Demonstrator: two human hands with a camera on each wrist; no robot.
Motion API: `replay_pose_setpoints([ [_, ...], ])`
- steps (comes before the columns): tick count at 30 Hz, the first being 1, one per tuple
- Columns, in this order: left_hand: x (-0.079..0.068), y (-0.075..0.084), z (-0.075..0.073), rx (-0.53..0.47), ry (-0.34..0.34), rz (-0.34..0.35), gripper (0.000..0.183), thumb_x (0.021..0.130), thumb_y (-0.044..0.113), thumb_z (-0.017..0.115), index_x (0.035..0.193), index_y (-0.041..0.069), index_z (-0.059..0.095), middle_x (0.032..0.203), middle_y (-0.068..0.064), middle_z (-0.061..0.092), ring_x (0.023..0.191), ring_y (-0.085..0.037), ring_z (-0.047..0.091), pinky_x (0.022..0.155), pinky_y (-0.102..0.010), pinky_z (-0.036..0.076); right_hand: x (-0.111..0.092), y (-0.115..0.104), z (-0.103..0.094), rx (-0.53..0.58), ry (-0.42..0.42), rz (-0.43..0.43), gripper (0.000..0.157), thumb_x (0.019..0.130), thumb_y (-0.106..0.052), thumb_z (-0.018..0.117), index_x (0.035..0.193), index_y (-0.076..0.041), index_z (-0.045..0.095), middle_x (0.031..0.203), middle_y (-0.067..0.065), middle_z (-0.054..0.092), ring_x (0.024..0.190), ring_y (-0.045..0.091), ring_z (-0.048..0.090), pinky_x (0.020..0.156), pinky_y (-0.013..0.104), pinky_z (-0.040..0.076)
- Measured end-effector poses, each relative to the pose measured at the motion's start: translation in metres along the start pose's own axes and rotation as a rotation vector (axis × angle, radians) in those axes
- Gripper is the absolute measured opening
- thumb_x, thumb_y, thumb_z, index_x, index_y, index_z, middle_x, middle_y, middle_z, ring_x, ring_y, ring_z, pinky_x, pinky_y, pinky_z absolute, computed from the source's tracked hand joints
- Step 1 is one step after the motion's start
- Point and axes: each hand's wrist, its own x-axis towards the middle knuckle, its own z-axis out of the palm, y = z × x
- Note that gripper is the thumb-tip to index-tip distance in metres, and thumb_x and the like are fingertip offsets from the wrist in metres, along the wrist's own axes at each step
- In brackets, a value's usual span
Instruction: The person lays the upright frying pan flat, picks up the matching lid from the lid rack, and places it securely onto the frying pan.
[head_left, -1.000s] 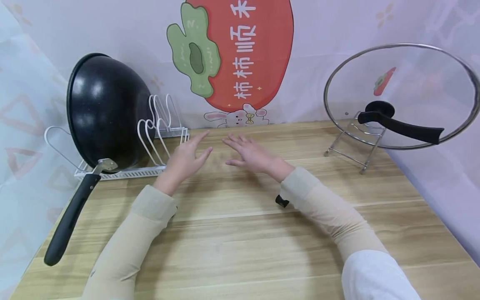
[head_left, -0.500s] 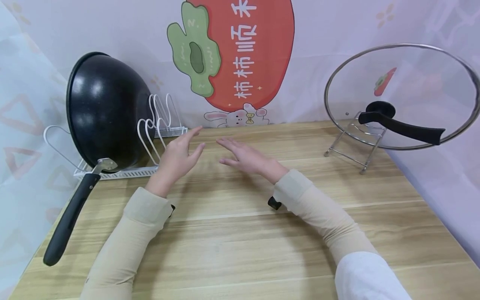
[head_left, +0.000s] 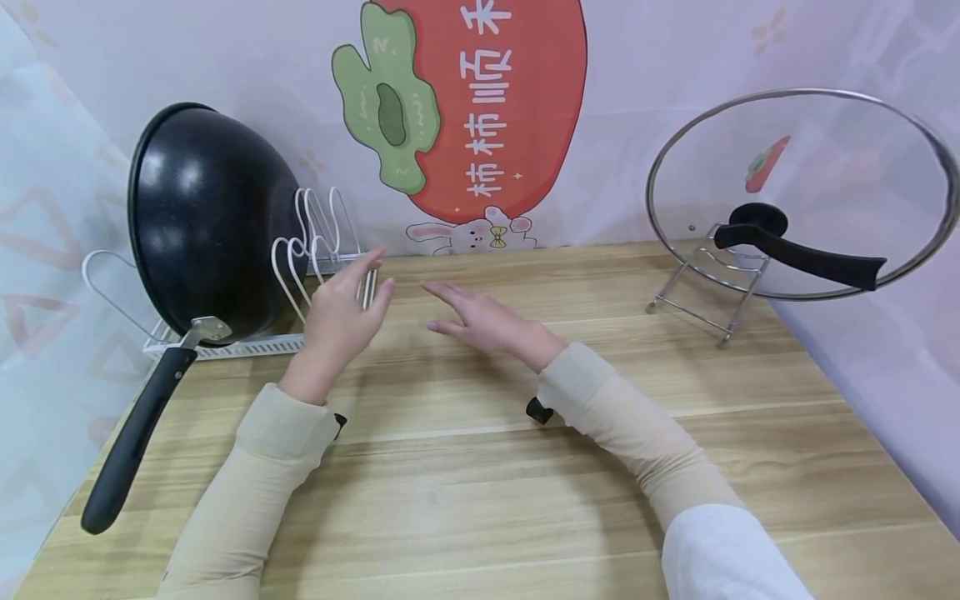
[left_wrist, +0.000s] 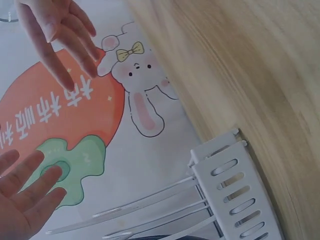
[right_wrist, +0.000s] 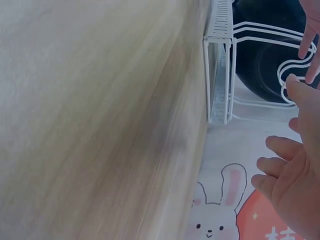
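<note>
Both hands hover over the table with nothing in them. My left hand (head_left: 337,321) is nearest the white wire rack (head_left: 262,346), overlapping its right end in the head view, fingers extended and thumb apart. Facing it from the right, my right hand (head_left: 487,321) has its fingers straight too. A black wok (head_left: 213,225) stands on its side in the rack, its long black handle (head_left: 138,442) slanting toward the front left. At the right, a large glass lid (head_left: 840,183) with a black handle (head_left: 817,254) leans on a small metal wire stand (head_left: 708,292).
The wooden table (head_left: 450,508) runs back to a printed cloth backdrop (head_left: 615,183) with a red persimmon and a rabbit. The wok handle reaches close to the table's left edge, and the lid overhangs the right side.
Both hands have drifted left and slightly toward the body, the left one now overlapping the rack's right end more. The wok, rack, lid and stand stay where they were.
</note>
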Motion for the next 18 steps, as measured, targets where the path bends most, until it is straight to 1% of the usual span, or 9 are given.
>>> replay_pose_setpoints([
  [3,0.000,0.002,-0.003,-0.026,0.051,-0.014,0.043,0.098,0.014,0.066,0.139,0.003,0.060,0.121,-0.020,0.070,0.113,-0.040,0.065,0.098,-0.055,0.050,0.001,-0.002,0.002,0.003,0.005,-0.004,0.071,0.104,-0.042,0.060,0.163,-0.021,0.027,0.165,0.005,0.031,0.150,0.025,0.031,0.121,0.042,0.027],
  [7,0.000,0.002,-0.005,-0.049,0.111,-0.002,0.041,0.098,0.013,0.067,0.138,0.003,0.061,0.118,-0.019,0.072,0.110,-0.040,0.066,0.094,-0.056,0.050,0.004,-0.004,0.003,0.010,0.025,-0.017,0.068,0.104,-0.040,0.060,0.162,-0.020,0.030,0.164,0.003,0.035,0.149,0.021,0.033,0.120,0.037,0.028],
  [11,-0.002,0.000,-0.007,-0.054,0.123,0.010,0.041,0.097,0.013,0.068,0.136,0.003,0.062,0.116,-0.020,0.072,0.107,-0.041,0.067,0.093,-0.056,0.051,0.007,-0.008,0.007,0.024,0.035,-0.039,0.064,0.104,-0.036,0.062,0.160,-0.019,0.036,0.161,0.001,0.041,0.147,0.017,0.037,0.119,0.034,0.029],
  [14,-0.004,-0.001,-0.010,-0.049,0.119,0.011,0.040,0.097,0.013,0.068,0.135,0.002,0.063,0.116,-0.020,0.072,0.108,-0.041,0.067,0.094,-0.056,0.051,0.009,-0.013,0.010,0.030,0.044,-0.059,0.060,0.104,-0.034,0.062,0.158,-0.018,0.041,0.158,0.001,0.044,0.145,0.017,0.041,0.118,0.034,0.032],
  [16,-0.004,-0.001,-0.011,-0.051,0.129,0.009,0.039,0.097,0.012,0.068,0.134,0.001,0.063,0.116,-0.020,0.072,0.107,-0.040,0.067,0.094,-0.056,0.051,0.011,-0.015,0.012,0.035,0.060,-0.070,0.057,0.105,-0.033,0.061,0.157,-0.016,0.043,0.157,0.001,0.047,0.143,0.017,0.043,0.117,0.033,0.033],
  [18,-0.003,-0.001,-0.013,-0.060,0.149,0.011,0.038,0.097,0.011,0.068,0.133,0.000,0.063,0.115,-0.021,0.072,0.104,-0.040,0.067,0.089,-0.055,0.053,0.012,-0.017,0.012,0.035,0.075,-0.072,0.055,0.105,-0.033,0.061,0.155,-0.016,0.045,0.155,0.000,0.048,0.142,0.016,0.045,0.117,0.031,0.034],
])
